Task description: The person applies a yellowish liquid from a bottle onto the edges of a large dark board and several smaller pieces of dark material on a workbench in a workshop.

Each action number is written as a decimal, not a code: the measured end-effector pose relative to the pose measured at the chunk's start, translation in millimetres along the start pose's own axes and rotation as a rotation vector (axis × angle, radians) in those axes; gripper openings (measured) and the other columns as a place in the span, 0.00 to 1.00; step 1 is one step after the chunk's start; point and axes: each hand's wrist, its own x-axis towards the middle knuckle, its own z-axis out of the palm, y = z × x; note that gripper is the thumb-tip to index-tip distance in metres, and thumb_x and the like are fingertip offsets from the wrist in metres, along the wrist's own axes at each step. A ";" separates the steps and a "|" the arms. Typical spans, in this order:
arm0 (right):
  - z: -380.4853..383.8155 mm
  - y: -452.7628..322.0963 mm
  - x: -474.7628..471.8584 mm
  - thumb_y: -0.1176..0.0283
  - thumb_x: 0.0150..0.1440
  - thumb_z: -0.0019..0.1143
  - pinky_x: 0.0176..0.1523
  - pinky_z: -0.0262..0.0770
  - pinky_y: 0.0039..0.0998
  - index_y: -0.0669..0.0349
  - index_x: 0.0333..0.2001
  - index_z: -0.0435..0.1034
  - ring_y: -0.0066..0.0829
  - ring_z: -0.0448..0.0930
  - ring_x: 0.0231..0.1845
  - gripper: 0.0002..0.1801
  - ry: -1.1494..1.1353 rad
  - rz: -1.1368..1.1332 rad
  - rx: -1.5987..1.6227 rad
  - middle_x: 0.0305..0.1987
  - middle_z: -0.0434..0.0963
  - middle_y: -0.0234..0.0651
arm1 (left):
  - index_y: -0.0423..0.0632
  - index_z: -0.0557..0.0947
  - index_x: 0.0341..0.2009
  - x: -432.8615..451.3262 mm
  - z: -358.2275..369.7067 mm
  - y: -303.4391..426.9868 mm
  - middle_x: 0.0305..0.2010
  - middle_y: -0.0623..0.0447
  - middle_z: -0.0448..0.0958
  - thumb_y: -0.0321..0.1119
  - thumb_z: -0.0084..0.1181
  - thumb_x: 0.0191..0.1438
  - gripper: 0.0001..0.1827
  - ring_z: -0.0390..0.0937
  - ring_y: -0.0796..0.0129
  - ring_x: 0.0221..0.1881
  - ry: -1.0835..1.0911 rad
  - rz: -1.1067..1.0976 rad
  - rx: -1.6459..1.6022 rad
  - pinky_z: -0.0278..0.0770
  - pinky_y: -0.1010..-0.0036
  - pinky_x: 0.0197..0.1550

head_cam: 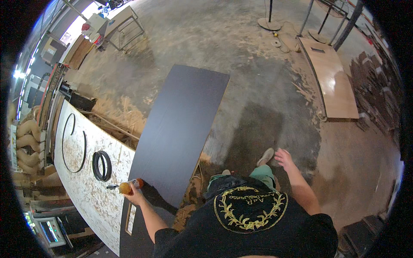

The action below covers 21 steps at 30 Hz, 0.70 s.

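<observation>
My left hand (136, 196) is closed around a spray bottle (126, 188) with amber-coloured contents, held over the near left part of a long dark panel (180, 119). The panel has a rectangular cutout near its lower left edge and lies partly across a scuffed white worktable (90, 142). Two coiled black strips (102, 166) sit on the white surface, and a larger loop of thin dark strip (85, 151) lies beyond them. My right hand (284, 158) hangs in the air over the concrete floor, fingers apart, holding nothing.
A machine control screen (51, 231) stands at the lower left, below ribbed hoses (28, 142). On the right, a light wood panel (332, 84) with a small cutout lies beside a pile of dark strips (374, 87). A metal-framed table (121, 24) stands at the upper left.
</observation>
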 end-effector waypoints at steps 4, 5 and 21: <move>-131.2 37.7 75.8 0.49 0.56 0.51 0.43 0.68 0.42 0.53 0.44 0.64 0.32 0.73 0.31 0.22 0.230 0.053 0.112 0.35 0.72 0.28 | 0.46 0.60 0.63 -32.7 7.7 35.9 0.59 0.42 0.67 0.58 0.63 0.44 0.48 0.68 0.49 0.57 0.071 -0.118 0.101 0.67 0.59 0.56; -171.7 48.7 93.8 0.51 0.58 0.49 0.38 0.68 0.39 0.53 0.39 0.64 0.30 0.68 0.26 0.17 0.156 0.059 0.107 0.29 0.67 0.26 | 0.46 0.58 0.64 -50.3 13.5 52.2 0.60 0.41 0.66 0.56 0.63 0.46 0.47 0.68 0.49 0.58 0.123 -0.170 0.098 0.67 0.59 0.57; -392.9 -197.7 313.4 0.71 0.56 0.54 0.22 0.62 0.20 0.57 0.42 0.69 0.20 0.71 0.23 0.10 -0.215 -0.226 0.465 0.29 0.72 0.29 | 0.55 0.74 0.51 -485.0 296.0 464.4 0.46 0.49 0.77 0.27 0.56 0.50 0.21 0.77 0.56 0.41 -0.867 1.112 -0.151 0.74 0.66 0.43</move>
